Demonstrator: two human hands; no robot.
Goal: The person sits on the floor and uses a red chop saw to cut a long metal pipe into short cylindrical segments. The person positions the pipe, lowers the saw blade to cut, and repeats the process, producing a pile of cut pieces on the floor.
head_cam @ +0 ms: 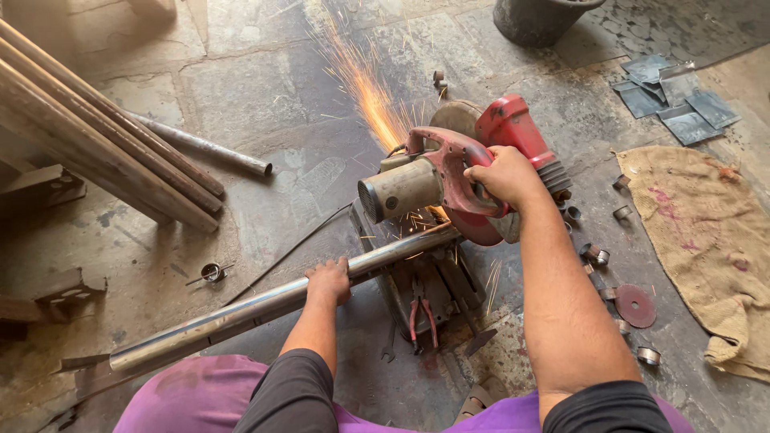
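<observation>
steel pipe (265,305) under left hand (329,281), red chop saw (457,172) in right hand (505,176)

Steel pipe (265,309) – smooth, shiny metal; chop saw (469,172) – scuffed red painted housing, dull grey metal motor; floor (265,88) – rough, stained stone; sack (706,240) – coarse burlap cloth; stacked pipes (104,152) rusty, matt
</observation>
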